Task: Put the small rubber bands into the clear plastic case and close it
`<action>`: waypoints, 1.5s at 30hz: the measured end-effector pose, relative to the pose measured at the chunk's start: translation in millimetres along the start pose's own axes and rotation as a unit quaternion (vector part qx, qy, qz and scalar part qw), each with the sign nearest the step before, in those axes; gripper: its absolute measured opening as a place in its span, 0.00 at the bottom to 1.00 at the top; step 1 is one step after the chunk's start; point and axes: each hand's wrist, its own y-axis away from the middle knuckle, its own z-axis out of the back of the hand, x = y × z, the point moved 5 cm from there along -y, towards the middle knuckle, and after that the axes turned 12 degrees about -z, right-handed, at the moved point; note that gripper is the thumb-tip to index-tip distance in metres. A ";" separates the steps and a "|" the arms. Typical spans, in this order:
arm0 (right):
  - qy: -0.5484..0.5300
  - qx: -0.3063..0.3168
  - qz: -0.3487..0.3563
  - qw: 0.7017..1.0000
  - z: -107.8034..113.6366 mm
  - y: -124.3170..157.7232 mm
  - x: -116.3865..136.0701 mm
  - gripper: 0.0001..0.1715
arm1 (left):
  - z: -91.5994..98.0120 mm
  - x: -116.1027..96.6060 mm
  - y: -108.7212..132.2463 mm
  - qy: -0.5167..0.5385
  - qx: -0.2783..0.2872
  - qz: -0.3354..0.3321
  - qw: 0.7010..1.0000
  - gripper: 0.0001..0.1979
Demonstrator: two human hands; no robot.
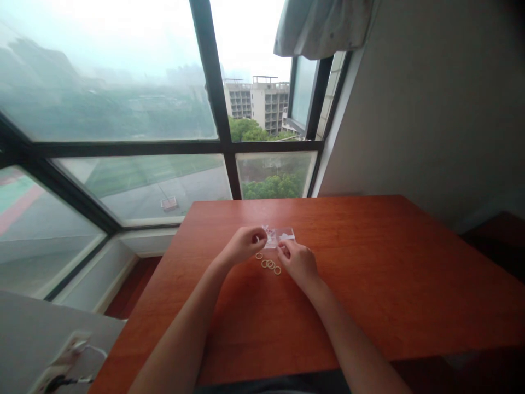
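A small clear plastic bag (282, 236) lies on the reddish wooden table (369, 262). My left hand (244, 244) is curled, its fingertips pinching the bag's left edge. My right hand (298, 260) is closed too, fingers pinched at the bag's near edge. Several small pale rubber bands (269, 264) lie loose on the table between my two hands, just in front of the bag.
The table stands against a large window (164, 137) with dark frames and beside a grey wall (430, 109) on the right. A white power strip with cables (61, 361) sits on a ledge at the lower left.
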 end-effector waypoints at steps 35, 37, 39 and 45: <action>0.019 0.171 0.053 0.984 -7.2 9.4 5.4 0.09 | 15.6 12.0 11.1 -0.102 0.051 0.040 0.993 0.09; 0.016 0.173 0.054 0.983 -7.4 9.5 6.3 0.09 | 15.5 12.4 11.2 -0.104 0.052 0.042 0.992 0.09; 0.009 0.176 0.057 0.983 -7.7 9.3 7.1 0.09 | 15.2 12.3 11.0 -0.105 0.054 0.042 0.992 0.09; 0.025 0.172 0.058 0.983 -9.3 8.8 7.1 0.10 | 15.1 9.8 9.8 -0.104 0.051 0.034 0.993 0.08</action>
